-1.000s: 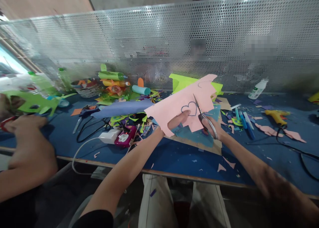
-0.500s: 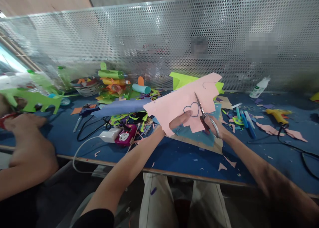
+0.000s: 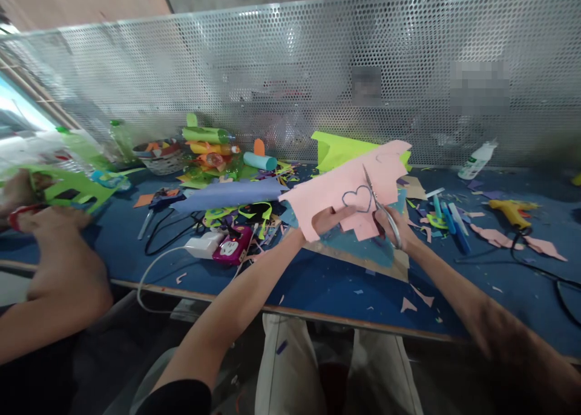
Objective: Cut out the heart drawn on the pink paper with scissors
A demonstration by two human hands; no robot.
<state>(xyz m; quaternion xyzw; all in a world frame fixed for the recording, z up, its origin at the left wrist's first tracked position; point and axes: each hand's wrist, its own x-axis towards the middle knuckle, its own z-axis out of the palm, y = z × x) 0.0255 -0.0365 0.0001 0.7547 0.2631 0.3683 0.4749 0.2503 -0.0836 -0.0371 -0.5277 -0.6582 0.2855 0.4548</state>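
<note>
A pink sheet of paper with a drawn heart outline is held up over the table. My left hand grips its lower part, thumb on top near the heart and the other fingers hidden beneath. In my right hand is a pair of scissors; the blades lie against the sheet just right of the heart, pointing away from me. Whether the blades are closed fully I cannot tell. Behind the pink sheet stands a bright green sheet. Under my hands lie a blue sheet and brown cardboard.
A co-worker's hands hold green cut paper at the left. A magenta power adapter with cables sits left of my forearm. To the right are a yellow glue gun, a white bottle and paper scraps. A perforated metal screen runs behind.
The pink sheet has tilted flatter and shifted slightly right with my left hand. The scissors stay beside the heart. The co-worker's green paper has turned.
</note>
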